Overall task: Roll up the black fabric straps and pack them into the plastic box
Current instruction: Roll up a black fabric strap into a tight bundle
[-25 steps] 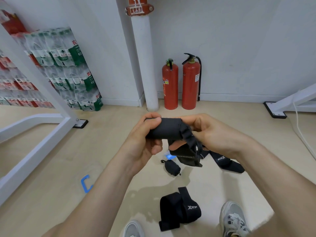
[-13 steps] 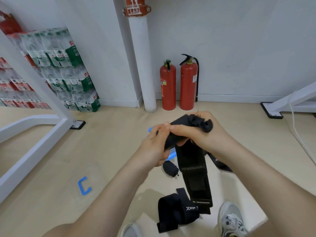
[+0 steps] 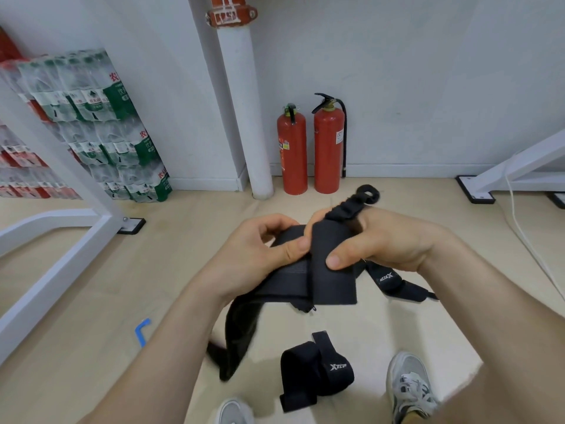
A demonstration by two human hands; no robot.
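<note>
Fingers of left hand and right hand pinching one black strap, mostly unrolled. Unpacked on the floor: half-rolled strap, flat strap. No plastic box visible.

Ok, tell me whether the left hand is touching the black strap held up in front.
Touching. The head view shows the left hand pinching the black strap, thumb on its front face, fingers curled behind; the right hand grips it too.
</note>
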